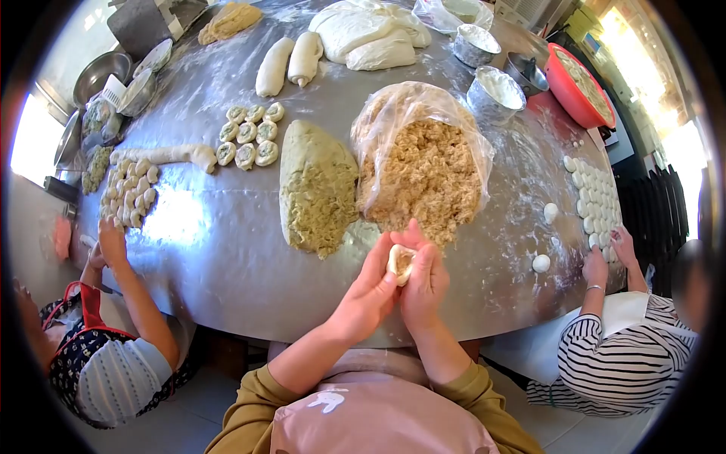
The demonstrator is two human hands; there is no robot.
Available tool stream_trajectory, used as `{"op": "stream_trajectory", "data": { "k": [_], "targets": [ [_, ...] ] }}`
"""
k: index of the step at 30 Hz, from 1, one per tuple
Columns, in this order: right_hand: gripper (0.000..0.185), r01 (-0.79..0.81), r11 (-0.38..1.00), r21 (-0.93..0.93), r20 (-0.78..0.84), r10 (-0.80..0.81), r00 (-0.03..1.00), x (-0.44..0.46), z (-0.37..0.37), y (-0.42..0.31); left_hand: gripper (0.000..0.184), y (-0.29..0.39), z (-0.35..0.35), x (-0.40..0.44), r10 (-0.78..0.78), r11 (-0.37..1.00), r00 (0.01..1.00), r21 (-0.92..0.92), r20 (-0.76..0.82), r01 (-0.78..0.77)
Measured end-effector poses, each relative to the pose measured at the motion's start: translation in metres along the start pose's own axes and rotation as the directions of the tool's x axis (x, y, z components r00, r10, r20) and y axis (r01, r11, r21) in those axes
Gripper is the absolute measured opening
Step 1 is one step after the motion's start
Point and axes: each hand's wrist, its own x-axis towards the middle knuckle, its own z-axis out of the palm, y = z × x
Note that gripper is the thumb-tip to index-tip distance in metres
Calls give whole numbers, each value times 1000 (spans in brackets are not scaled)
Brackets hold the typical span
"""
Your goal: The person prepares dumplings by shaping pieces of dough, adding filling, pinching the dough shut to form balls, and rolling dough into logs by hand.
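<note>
Between my two hands, low over the table's near side, is a small white dough cup (401, 263) with brown filling inside. My left hand (363, 289) grips it from the left, thumb at its rim. On the other side my right hand (423, 286) closes round it with the fingers curled. Just beyond my fingertips lies a large heap of brown crumbly filling (423, 166), partly under clear plastic (393, 106). A mound of green filling (314, 185) sits to its left. Several small filled dough pieces (246, 133) stand in rows further left.
A co-worker at left reaches to dough pieces (128, 193) beside a dough roll (170, 155). Another person at right touches rows of white dough balls (594, 200). At the back are a big dough mass (370, 34), metal bowls (495, 94) and a red basin (578, 87).
</note>
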Motion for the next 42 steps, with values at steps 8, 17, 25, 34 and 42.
{"op": "stream_trajectory", "data": {
  "k": [8, 17, 25, 34, 42],
  "targets": [
    [81, -157, 969, 191, 262, 103, 960, -14, 5, -16, 29, 3, -9, -2, 526, 449, 828, 762, 197, -466],
    [31, -204, 942, -266, 180, 256, 950, -4, -9, -29, 106, 4, -24, -3, 313, 706, 897, 556, 312, -439],
    [69, 266, 838, -475, 368, -86, 926, 8, -20, -15, 117, 20, -14, -11, -88, 643, 846, 679, 526, -355],
    [66, 29, 933, -358, 230, 58, 972, 12, -8, -23, 78, 4, -6, -23, -126, 452, 916, 844, 380, -288],
    [53, 153, 933, -325, 302, -51, 952, -23, 2, -33, 11, 14, -17, -6, 294, 49, 876, 909, 382, -413]
  ]
}}
